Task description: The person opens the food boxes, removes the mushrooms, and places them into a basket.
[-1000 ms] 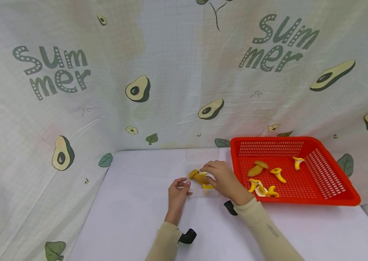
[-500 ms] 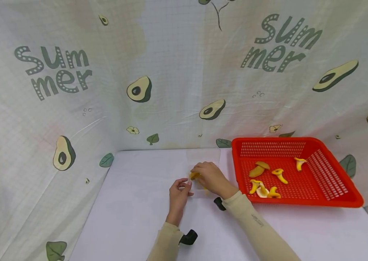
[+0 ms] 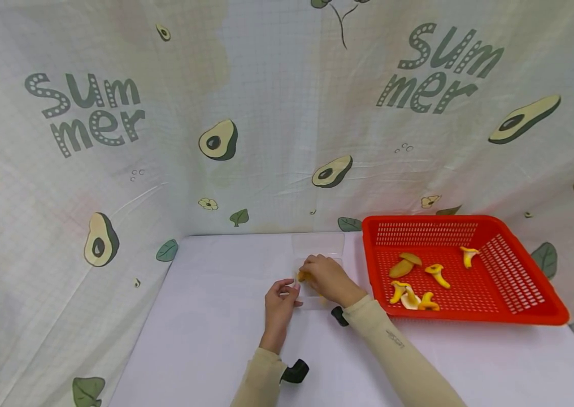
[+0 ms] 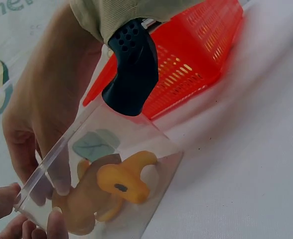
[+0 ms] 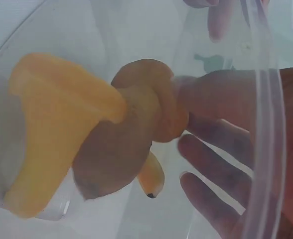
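Note:
A clear plastic box stands on the white table, its transparent lid flap raised at the back. My left hand pinches the box's left wall between thumb and fingers. My right hand reaches down inside, thumb and fingertips at the cap of a brown toy mushroom. In the right wrist view, the thumb lies against the brown mushroom and the other fingers spread just below the cap. Beside it in the box lies a yellow toy mushroom, with another yellow piece partly hidden behind.
Right of the box stands a red perforated basket. It contains a brown mushroom and several yellow ones, including one yellow mushroom near the middle. A printed curtain hangs behind the table.
My right hand has moved left and over the brown mushroom in the box, covering most of it in the head view. The left hand has stayed at the box wall.

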### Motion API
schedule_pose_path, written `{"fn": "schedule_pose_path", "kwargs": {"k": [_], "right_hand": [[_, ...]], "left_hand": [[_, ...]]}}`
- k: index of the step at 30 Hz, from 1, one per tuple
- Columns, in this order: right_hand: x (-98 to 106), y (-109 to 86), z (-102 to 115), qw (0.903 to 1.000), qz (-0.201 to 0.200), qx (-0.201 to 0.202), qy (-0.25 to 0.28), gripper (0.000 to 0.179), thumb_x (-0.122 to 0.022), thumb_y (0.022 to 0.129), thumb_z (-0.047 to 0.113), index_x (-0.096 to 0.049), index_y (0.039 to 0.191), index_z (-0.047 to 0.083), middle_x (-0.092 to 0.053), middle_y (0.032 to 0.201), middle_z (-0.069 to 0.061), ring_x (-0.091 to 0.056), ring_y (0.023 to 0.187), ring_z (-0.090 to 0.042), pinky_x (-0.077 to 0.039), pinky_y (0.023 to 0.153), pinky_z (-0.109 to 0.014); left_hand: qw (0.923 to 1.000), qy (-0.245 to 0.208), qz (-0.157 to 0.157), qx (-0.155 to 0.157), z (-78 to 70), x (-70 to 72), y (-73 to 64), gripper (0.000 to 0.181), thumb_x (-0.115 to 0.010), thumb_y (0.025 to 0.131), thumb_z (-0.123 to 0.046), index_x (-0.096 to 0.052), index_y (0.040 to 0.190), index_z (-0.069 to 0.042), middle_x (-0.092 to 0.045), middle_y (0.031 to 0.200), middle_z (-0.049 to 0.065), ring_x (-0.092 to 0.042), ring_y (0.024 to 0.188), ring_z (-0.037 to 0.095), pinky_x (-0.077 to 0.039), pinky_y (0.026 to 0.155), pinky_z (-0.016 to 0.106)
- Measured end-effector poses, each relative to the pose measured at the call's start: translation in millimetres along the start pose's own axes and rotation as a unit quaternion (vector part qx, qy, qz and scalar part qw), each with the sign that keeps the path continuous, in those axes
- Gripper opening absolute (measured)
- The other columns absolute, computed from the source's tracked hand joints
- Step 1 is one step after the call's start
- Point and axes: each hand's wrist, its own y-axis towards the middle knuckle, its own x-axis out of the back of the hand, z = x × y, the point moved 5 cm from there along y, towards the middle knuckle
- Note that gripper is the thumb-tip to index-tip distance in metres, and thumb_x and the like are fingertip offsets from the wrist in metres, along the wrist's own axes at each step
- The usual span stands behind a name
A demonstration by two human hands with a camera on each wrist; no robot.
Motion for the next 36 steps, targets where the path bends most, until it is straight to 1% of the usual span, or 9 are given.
{"fn": "schedule_pose_path", "kwargs": {"k": [4,6,9,14,20,24,27,31,36], "right_hand": [[0.4,0.7,0.8,0.9997,-0.006,0.005,-0.023,0.026,-0.087,0.085,0.002,-0.081,0.110,0.001,-0.070,0.102,-0.010,-0.063,0.094,-0.028,-0.064,0.087,-0.040],[1.0,-0.1,1.3,0.9994,-0.008,0.006,-0.034,0.024,-0.088,0.084,0.003,-0.082,0.106,0.002,-0.068,0.099,-0.010,-0.062,0.093,-0.028,-0.064,0.086,-0.039],[2.2,-2.1,0.7,0.9992,-0.007,-0.002,-0.039,0.021,-0.090,0.082,0.003,-0.083,0.102,0.005,-0.067,0.100,-0.009,-0.061,0.095,-0.027,-0.063,0.088,-0.039],[2.4,-5.1,-1.4,0.9987,-0.011,0.000,-0.050,0.019,-0.088,0.083,0.002,-0.081,0.101,0.007,-0.072,0.102,-0.008,-0.063,0.096,-0.027,-0.063,0.090,-0.041],[4.5,-9.5,-3.1,0.9980,-0.024,0.008,-0.058,0.021,-0.087,0.083,0.002,-0.079,0.101,0.009,-0.076,0.100,-0.005,-0.064,0.096,-0.026,-0.061,0.089,-0.042],[8.7,-13.2,-3.0,0.9975,-0.052,0.012,-0.046,0.020,-0.086,0.086,0.002,-0.079,0.103,0.011,-0.076,0.103,-0.005,-0.063,0.099,-0.026,-0.061,0.090,-0.042],[13.8,-16.5,-2.3,0.9951,-0.090,0.024,-0.033,0.020,-0.084,0.088,0.003,-0.078,0.105,0.011,-0.075,0.107,-0.004,-0.063,0.102,-0.026,-0.061,0.093,-0.041],[23.4,-20.9,-1.4,0.9886,-0.145,0.041,-0.012,0.023,-0.084,0.089,0.005,-0.078,0.109,0.012,-0.075,0.110,-0.003,-0.063,0.106,-0.024,-0.061,0.096,-0.041],[38.9,-27.4,0.7,0.9795,-0.194,0.050,0.018,0.027,-0.086,0.088,0.007,-0.078,0.113,0.013,-0.076,0.113,-0.001,-0.063,0.108,-0.023,-0.061,0.095,-0.041]], "left_hand": [[1.0000,-0.004,0.004,-0.005,-0.6,-0.1,-0.1,0.029,-0.074,0.097,0.000,-0.064,0.121,0.012,-0.060,0.088,0.004,-0.059,0.074,0.016,-0.062,0.060,0.021],[1.0000,-0.004,0.005,-0.004,-0.4,-0.1,0.2,0.030,-0.074,0.097,0.000,-0.064,0.122,0.013,-0.061,0.089,0.004,-0.058,0.074,0.015,-0.062,0.060,0.021],[1.0000,-0.005,0.005,0.003,-2.0,-0.5,-1.0,0.030,-0.073,0.097,-0.001,-0.065,0.123,0.011,-0.061,0.089,0.004,-0.058,0.074,0.015,-0.062,0.060,0.020],[1.0000,-0.004,0.005,0.004,-1.2,-0.7,-0.3,0.029,-0.073,0.097,-0.001,-0.064,0.123,0.011,-0.060,0.089,0.004,-0.058,0.075,0.015,-0.061,0.059,0.020],[1.0000,0.000,0.001,0.005,-1.2,-0.3,-0.2,0.029,-0.074,0.097,-0.001,-0.065,0.122,0.011,-0.060,0.089,0.005,-0.059,0.074,0.016,-0.061,0.059,0.020],[1.0000,-0.005,0.000,0.003,-1.4,-0.2,-1.5,0.029,-0.074,0.097,-0.001,-0.065,0.121,0.011,-0.060,0.087,0.004,-0.058,0.072,0.015,-0.061,0.058,0.020],[1.0000,-0.007,0.000,0.003,-1.1,-0.2,-1.7,0.030,-0.074,0.097,-0.001,-0.065,0.121,0.012,-0.060,0.086,0.004,-0.059,0.072,0.015,-0.061,0.058,0.020],[1.0000,-0.002,0.003,0.002,-1.9,-0.3,-1.5,0.032,-0.074,0.098,-0.002,-0.063,0.123,0.013,-0.060,0.088,0.004,-0.059,0.074,0.016,-0.062,0.059,0.021],[1.0000,0.002,0.006,0.004,-3.9,-0.9,-2.7,0.034,-0.074,0.098,-0.004,-0.062,0.125,0.013,-0.061,0.089,0.005,-0.060,0.073,0.016,-0.062,0.061,0.021]]}}
